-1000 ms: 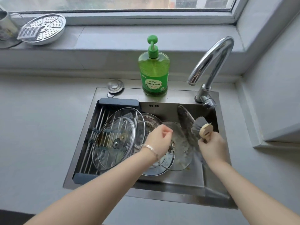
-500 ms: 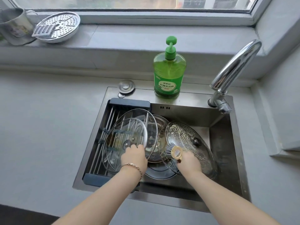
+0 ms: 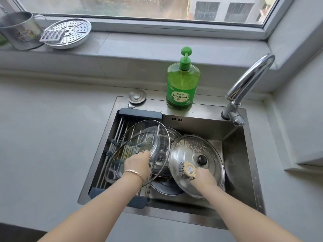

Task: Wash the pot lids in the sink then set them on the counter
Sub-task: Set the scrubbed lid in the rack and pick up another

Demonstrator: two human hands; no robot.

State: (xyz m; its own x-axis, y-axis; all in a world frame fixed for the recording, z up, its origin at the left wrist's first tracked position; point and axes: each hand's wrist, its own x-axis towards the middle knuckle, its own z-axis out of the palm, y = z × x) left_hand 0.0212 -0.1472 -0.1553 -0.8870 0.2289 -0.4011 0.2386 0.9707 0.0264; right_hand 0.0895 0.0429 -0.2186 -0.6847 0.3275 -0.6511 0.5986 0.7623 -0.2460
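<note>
1. Inside the rectangular stainless steel sink (image 3: 206,122), in its right half, a large round glass pot lid with a black knob (image 3: 195,147) lies tilted and streaked with suds. Its near edge rests over a dark round piece (image 3: 166,187) at the sink bottom.
2. Your right hand (image 3: 203,177) is wrapped around the pale wooden handle of a dish brush (image 3: 189,169). The grey bristles press on the sudsy lid just left of its knob.
3. Across the sink's left half sits a metal-rod drying rack with dark end bars (image 3: 139,113). Two clear glass lids with steel rims overlap on it, the smaller clear lid (image 3: 129,149) lying over the larger clear lid (image 3: 157,131).
4. Your left hand (image 3: 138,161), with a thin bracelet (image 3: 134,172) at the wrist, has its fingers curled over the right rim of the smaller clear lid and grips it. The fingertips themselves are hidden.
5. Deeper in the sink, between the rack and the sudsy lid, part of another round steel-rimmed lid (image 3: 172,135) shows.
6. On the sink's back ledge stands a green pump bottle of dish soap (image 3: 182,84). A curved chrome faucet (image 3: 250,81) rises at the back right corner, and a round metal stopper (image 3: 137,96) lies at the back left corner.
7. Well behind the sink to the left, on the windowsill, a perforated steel steamer plate (image 3: 75,32) sits beside a steel mug (image 3: 19,30).
</note>
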